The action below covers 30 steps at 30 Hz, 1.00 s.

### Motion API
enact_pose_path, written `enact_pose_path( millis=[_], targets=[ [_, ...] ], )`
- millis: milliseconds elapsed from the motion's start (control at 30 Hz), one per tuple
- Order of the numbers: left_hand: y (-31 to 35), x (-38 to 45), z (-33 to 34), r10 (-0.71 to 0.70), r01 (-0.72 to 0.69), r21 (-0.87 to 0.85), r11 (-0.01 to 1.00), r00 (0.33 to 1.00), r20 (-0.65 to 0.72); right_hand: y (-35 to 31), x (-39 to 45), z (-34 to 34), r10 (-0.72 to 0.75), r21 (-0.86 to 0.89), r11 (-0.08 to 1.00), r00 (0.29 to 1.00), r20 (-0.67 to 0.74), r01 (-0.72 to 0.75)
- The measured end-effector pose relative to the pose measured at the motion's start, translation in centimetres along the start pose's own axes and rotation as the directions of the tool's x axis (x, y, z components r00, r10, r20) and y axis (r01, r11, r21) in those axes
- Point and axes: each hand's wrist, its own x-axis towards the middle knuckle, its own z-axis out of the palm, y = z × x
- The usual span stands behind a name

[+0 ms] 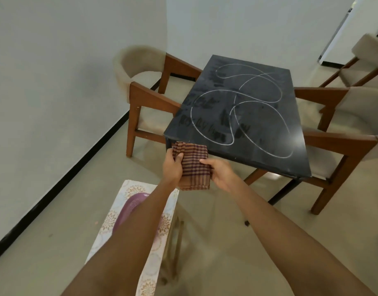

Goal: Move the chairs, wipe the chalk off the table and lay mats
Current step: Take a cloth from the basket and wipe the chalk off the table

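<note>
A dark table (269, 154) carries looping white chalk lines (243, 107) over most of its top. In front of its near left corner I hold a folded brown checked cloth (194, 167) with both hands. My left hand (173, 167) grips the cloth's left edge, thumb on top. My right hand (220, 169) holds the right edge, fingers underneath. One wooden chair with a beige seat (141, 92) stands at the table's left side. Another chair (342, 129) stands at the right side. A third chair (367, 60) sits farther back on the right.
Under my left arm stands a small stand with a floral cover (111, 223) and a purple dish (136, 201) on it. White walls close the left and back. A doorway (342, 35) opens at the far right. The floor is pale tile.
</note>
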Motion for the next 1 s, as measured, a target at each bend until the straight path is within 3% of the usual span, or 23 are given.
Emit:
enact_pose_path(
  millis=[333, 467, 700, 833, 1000],
  targets=[
    [4.5, 8.0, 7.6, -0.079, 0.081, -0.01, 0.997, 0.991, 0.11, -6.0, 8.1, -3.3, -0.028, -0.073, 0.997, 0.992, -0.124, 0.019],
    [5.8, 13.8, 10.1, -0.103, 0.097, 0.06, 0.993, 0.989, 0.11, -9.7, 13.1, -4.8, -0.007, -0.102, 0.995, 0.995, -0.096, -0.003],
    [8.1, 24.7, 13.8, -0.137, 0.136, 0.019, 0.991, 0.984, 0.11, -17.5, 22.2, -5.5, 0.026, -0.139, 0.99, 0.998, 0.065, -0.017],
    [8.9, 29.1, 15.2, -0.124, 0.122, 0.021, 0.992, 0.985, 0.119, -19.6, 26.7, -5.5, 0.073, -0.087, 0.993, 0.997, -0.017, -0.074],
    [9.0, 34.6, 16.9, -0.119, 0.109, 0.079, 0.991, 0.984, 0.131, -21.4, 32.7, -5.8, 0.111, -0.156, 0.981, 0.993, -0.039, -0.115]
  ],
)
